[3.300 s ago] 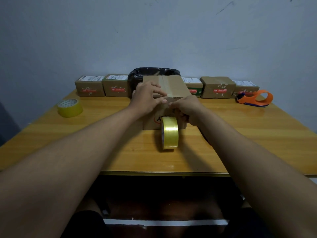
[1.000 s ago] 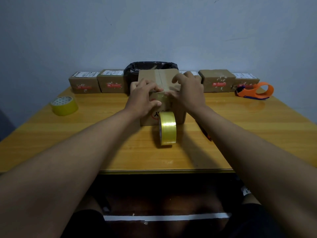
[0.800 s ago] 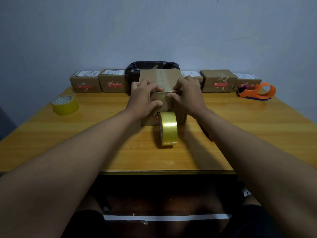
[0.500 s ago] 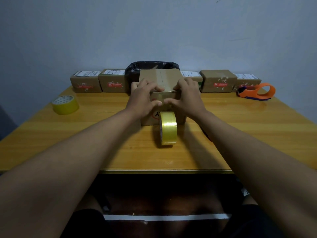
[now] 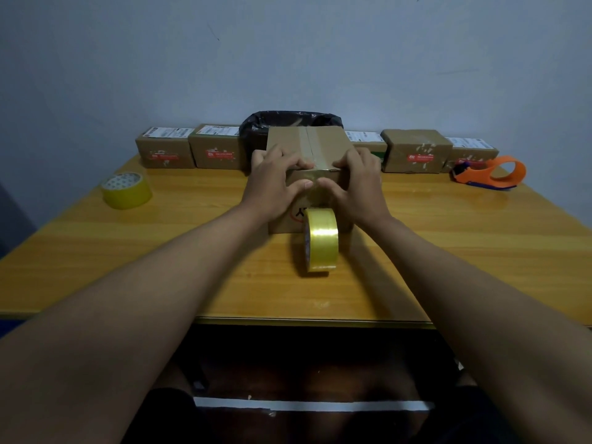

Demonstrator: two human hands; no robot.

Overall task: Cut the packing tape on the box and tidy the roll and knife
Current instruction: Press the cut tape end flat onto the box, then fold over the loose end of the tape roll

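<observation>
A brown cardboard box [image 5: 331, 143] stands at the middle of the table, with a strip of clear tape [image 5: 307, 145] running along its top seam and down the front. My left hand [image 5: 272, 184] and my right hand [image 5: 358, 184] clasp its front top edge, fingers on top and thumbs meeting on the taped front face. A yellowish roll of packing tape [image 5: 322, 241] stands on edge against the box front, just below my thumbs. No knife is in sight.
A second yellow tape roll [image 5: 126, 190] lies at the left. An orange tape dispenser [image 5: 490, 174] sits at the back right. Small parcels [image 5: 165, 152] [image 5: 416, 150] line the wall beside a black-lined bin [image 5: 256, 126]. The table's front edge [image 5: 314, 322] is near me.
My right hand slid from the top of the box back to its front edge, and its thumb came down onto the front face. My left hand and the roll stayed put.
</observation>
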